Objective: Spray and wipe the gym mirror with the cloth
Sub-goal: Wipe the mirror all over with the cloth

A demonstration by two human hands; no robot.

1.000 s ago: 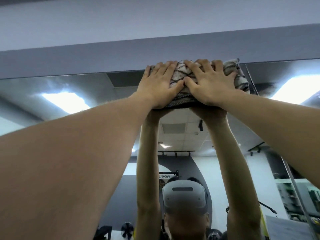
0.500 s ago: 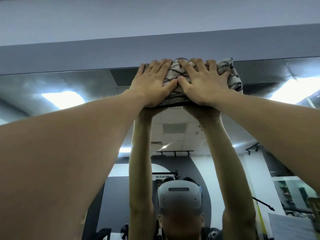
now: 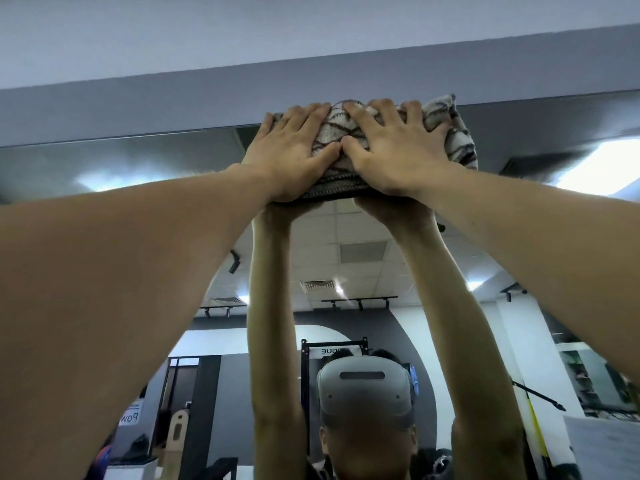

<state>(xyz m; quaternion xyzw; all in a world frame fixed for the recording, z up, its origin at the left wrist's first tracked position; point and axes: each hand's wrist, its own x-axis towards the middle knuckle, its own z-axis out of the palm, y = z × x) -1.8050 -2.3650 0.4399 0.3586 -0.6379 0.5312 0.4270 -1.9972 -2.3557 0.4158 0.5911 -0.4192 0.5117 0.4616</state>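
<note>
Both palms flat on the cloth (image 3: 349,147), pressing it onto the mirror (image 3: 138,161) right at the top edge, under the grey beam (image 3: 173,102). Left hand (image 3: 291,154) and right hand (image 3: 394,150) spread open, fingers splayed, thumbs nearly touching, nothing actually gripped. Compared with a second ago: shifted sideways along the top edge, and the reflected ceiling lights sit differently. Same two-handed press otherwise.

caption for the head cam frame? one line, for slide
Both hands, left hand and right hand, press a patterned cloth flat against the top edge of the gym mirror.
</note>
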